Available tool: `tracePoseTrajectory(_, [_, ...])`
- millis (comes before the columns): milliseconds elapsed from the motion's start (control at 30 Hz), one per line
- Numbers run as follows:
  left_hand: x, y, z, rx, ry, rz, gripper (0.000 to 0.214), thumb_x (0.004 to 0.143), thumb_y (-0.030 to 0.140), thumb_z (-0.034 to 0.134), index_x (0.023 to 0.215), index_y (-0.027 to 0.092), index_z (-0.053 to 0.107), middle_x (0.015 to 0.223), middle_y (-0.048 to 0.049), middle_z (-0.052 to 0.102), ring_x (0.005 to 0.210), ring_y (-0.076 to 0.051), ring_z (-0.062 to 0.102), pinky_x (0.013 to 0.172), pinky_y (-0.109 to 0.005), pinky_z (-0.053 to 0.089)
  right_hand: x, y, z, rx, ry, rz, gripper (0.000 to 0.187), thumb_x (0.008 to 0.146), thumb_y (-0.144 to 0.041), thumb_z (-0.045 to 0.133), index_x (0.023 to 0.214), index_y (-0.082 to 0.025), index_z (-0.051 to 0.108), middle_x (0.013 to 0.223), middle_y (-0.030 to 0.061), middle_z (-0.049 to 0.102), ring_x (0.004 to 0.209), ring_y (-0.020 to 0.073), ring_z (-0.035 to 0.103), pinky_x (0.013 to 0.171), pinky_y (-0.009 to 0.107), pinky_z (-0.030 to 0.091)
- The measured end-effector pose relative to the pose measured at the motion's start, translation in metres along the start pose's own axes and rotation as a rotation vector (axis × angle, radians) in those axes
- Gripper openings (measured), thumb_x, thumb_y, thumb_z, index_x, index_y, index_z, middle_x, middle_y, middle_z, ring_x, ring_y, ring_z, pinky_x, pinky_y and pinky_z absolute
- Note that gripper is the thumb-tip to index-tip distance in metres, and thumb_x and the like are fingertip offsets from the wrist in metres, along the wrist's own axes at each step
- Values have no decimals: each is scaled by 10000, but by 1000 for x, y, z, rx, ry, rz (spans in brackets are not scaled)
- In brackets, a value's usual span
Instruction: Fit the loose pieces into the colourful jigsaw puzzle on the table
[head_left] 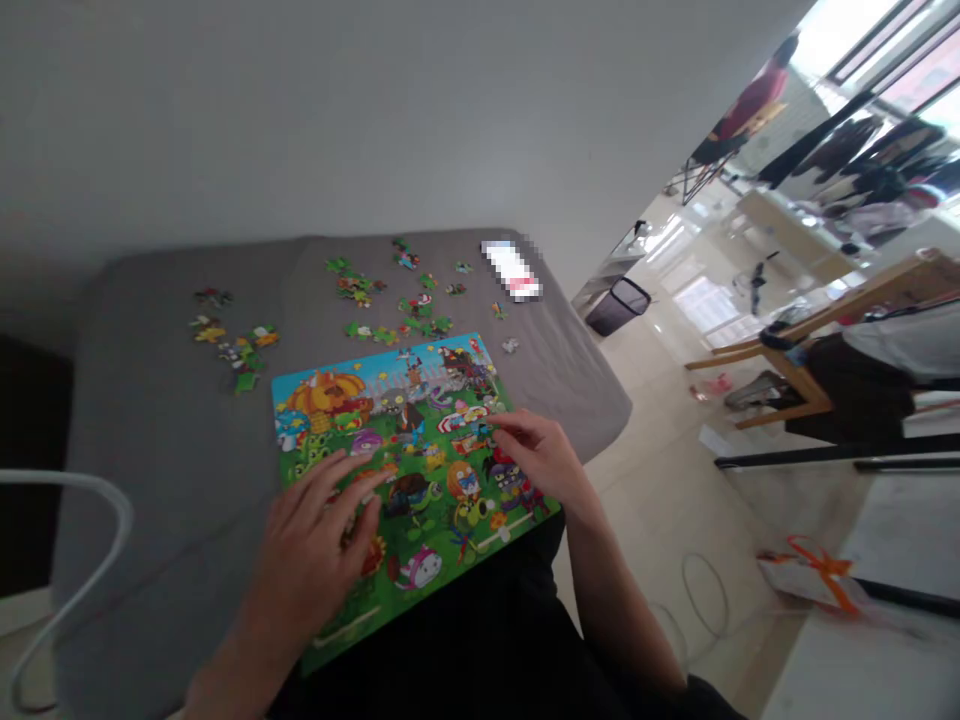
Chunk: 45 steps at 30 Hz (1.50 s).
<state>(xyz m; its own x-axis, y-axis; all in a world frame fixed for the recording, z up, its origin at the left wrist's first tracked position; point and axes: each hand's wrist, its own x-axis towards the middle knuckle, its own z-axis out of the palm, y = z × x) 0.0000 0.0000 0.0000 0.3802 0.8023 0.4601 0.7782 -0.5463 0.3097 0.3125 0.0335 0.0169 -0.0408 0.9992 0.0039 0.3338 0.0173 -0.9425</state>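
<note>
A colourful jigsaw puzzle (420, 508) with cartoon plants and figures on green lies at the near edge of the grey-covered surface, partly over my lap. My left hand (322, 530) rests across its left part, fingers stretched and slightly spread, with nothing seen in them. At the right side of the picture is my right hand (544, 460), its thumb and forefinger drawn close together against the puzzle. Whether a small piece sits between those fingertips cannot be made out. Both hands cover parts of the picture.
Beyond the puzzle lie several loose jigsaw pieces (354, 288), with another cluster (246, 352) to the left. A phone (511, 270) with a lit, blurred-out screen is at the back right. A white cable (112, 500) curves at left. On the floor stands a dark bin (616, 308).
</note>
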Motion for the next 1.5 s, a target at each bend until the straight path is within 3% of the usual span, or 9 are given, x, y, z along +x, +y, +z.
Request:
tracePoseTrajectory(167, [1, -4, 11, 132, -127, -99, 444, 1165, 405, 412, 1407, 272, 759, 1618, -148, 608, 1553, -454, 482, 1144, -639, 495, 8, -4, 20, -63, -174, -48, 255, 993, -253, 718, 1194, -251, 874, 1076, 45, 834, 884, 177, 757, 800, 297, 592])
tracePoseTrajectory(367, [1, 4, 31, 87, -191, -8, 463, 1168, 417, 395, 1490, 293, 702, 1631, -89, 639, 1544, -365, 540, 1221, -578, 433, 45, -24, 39, -294, -312, -111, 263, 1017, -168, 714, 1202, -249, 881, 1121, 61, 863, 1001, 214, 797, 933, 328, 583])
tracePoseTrajectory(533, [1, 6, 36, 132, -159, 9, 481, 1180, 397, 357, 1475, 261, 712, 1603, -100, 665, 1493, -367, 598, 1200, -575, 415, 65, -29, 45, -474, -451, -134, 266, 1035, -143, 702, 1204, -240, 882, 1079, 57, 864, 969, 198, 787, 882, 286, 552])
tracePoseTrajectory(833, [2, 9, 34, 122, -137, -10, 468, 1175, 381, 369, 1454, 251, 721, 1582, -100, 683, 1480, -359, 606, 1197, -552, 390, 70, -25, 51, -608, -468, -187, 257, 1053, -161, 727, 1269, -202, 859, 1215, 110, 781, 1079, 217, 756, 1011, 328, 551])
tracePoseTrajectory(1133, [19, 14, 35, 195, -181, -37, 466, 1161, 360, 408, 1485, 231, 717, 1421, -145, 760, 1355, -396, 639, 1076, -571, 463, 68, -24, 54, -769, -529, -347, 236, 1097, -179, 645, 1169, -210, 868, 1149, 107, 802, 1110, 232, 744, 975, 319, 557])
tracePoseTrajectory(1233, [23, 12, 38, 184, -194, -58, 451, 1147, 355, 433, 1457, 255, 744, 1398, -150, 761, 1342, -397, 631, 1074, -571, 477, 96, -23, 42, -704, -491, -360, 205, 1050, -149, 692, 1138, -213, 866, 1123, 78, 834, 1059, 214, 767, 963, 306, 569])
tracePoseTrajectory(1333, [23, 8, 40, 160, -183, -69, 452, 1146, 360, 431, 1456, 266, 746, 1400, -146, 757, 1333, -390, 627, 1081, -575, 471, 141, -19, 24, -691, -258, -279, 248, 1042, -133, 665, 1209, -181, 842, 1121, 93, 838, 1009, 216, 774, 958, 331, 583])
tracePoseTrajectory(1400, [22, 6, 41, 149, -177, -69, 455, 1147, 367, 429, 1461, 264, 742, 1403, -146, 753, 1335, -390, 622, 1088, -580, 460, 171, -17, 16, -709, -186, -270, 328, 1061, -118, 605, 1331, -141, 790, 1253, 153, 808, 1111, 250, 760, 1037, 393, 570])
tracePoseTrajectory(1500, [21, 6, 41, 133, -186, -80, 461, 1146, 373, 421, 1463, 264, 738, 1406, -148, 748, 1346, -390, 613, 1099, -586, 448, 204, -13, 15, -728, -214, -291, 400, 994, -82, 687, 1385, -125, 761, 1373, 180, 767, 1271, 292, 715, 1153, 439, 522])
